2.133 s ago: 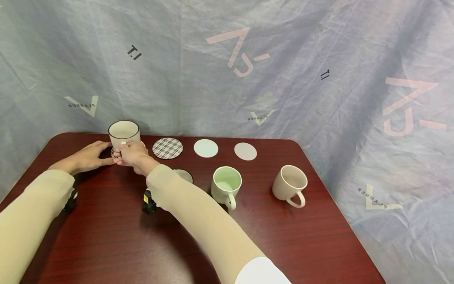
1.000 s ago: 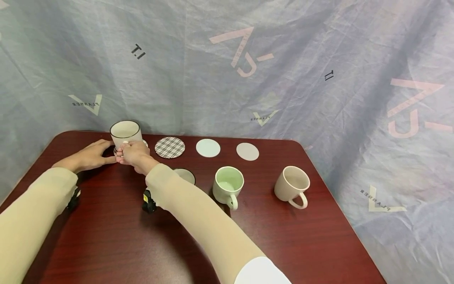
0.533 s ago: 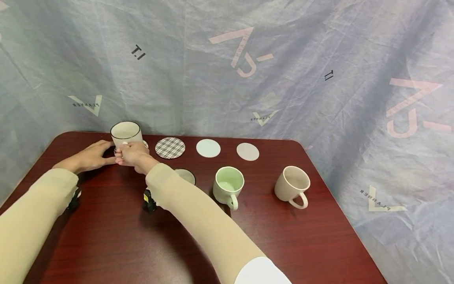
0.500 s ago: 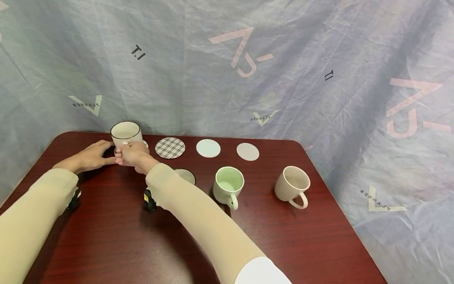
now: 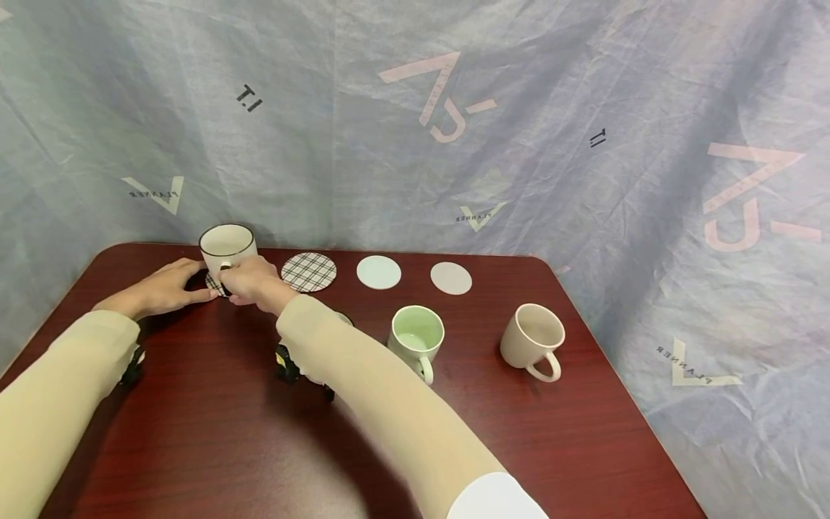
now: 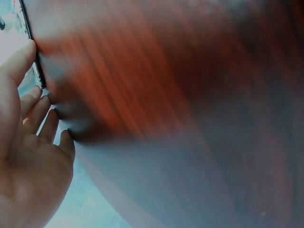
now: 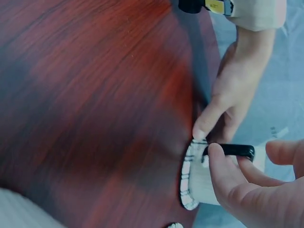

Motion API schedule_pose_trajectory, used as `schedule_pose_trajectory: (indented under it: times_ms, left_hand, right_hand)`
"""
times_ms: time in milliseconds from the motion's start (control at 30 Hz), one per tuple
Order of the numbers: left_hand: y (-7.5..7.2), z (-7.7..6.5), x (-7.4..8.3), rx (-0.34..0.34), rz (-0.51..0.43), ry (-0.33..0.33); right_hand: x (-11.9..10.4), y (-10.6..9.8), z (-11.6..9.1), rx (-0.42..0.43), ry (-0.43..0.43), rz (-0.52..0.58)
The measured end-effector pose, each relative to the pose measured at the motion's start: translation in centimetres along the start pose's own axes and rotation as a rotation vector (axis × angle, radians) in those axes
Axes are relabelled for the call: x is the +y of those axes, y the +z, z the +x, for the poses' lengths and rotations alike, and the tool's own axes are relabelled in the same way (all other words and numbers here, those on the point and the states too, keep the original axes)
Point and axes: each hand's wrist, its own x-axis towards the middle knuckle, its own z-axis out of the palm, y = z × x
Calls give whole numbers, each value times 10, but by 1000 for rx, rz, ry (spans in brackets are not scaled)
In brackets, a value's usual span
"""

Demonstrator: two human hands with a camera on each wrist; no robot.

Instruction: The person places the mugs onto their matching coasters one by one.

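A white mug (image 5: 227,249) with a black rim and black handle (image 7: 237,150) stands upright on a plaid coaster (image 7: 187,183) at the table's far left. My right hand (image 5: 249,280) is at the handle; its fingertips touch or nearly touch it, and the thumb stands apart in the right wrist view. Beside the mug, my left hand (image 5: 162,287) has its fingers extended, with the thumb at the coaster's near edge. In the left wrist view, the left hand's fingers (image 6: 45,126) lie by the coaster's edge (image 6: 35,61).
Another plaid coaster (image 5: 309,272), a pale blue coaster (image 5: 379,272) and a pale pink coaster (image 5: 451,278) lie along the back of the table (image 5: 214,411). In front stand a green mug (image 5: 415,339) and a beige mug (image 5: 528,339). My right sleeve mostly hides a dark-rimmed mug (image 5: 346,318).
My right hand has loosened from the mug's handle and shifted slightly right, so the handle now shows. The mug remains on its coaster. The left hand has barely moved.
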Motion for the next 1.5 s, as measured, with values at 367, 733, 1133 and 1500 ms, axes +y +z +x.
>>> schedule_pose_trajectory:
  times_ms: [367,733,1133,1500]
  left_hand:
    - [3,1,-1,39,29,25]
    - [-1,-2,-1,58,70,10]
    - [-18,-19,13,198,42,36]
    - [-34,-32,42,269,-4,41]
  right_hand:
    - [1,-48,-11,-136,-144,71]
    - [1,-119,-31,-292,-226,227]
    - [25,-175,-55,-340,-313,283]
    - [45,-204,-78,-374,-356,294]
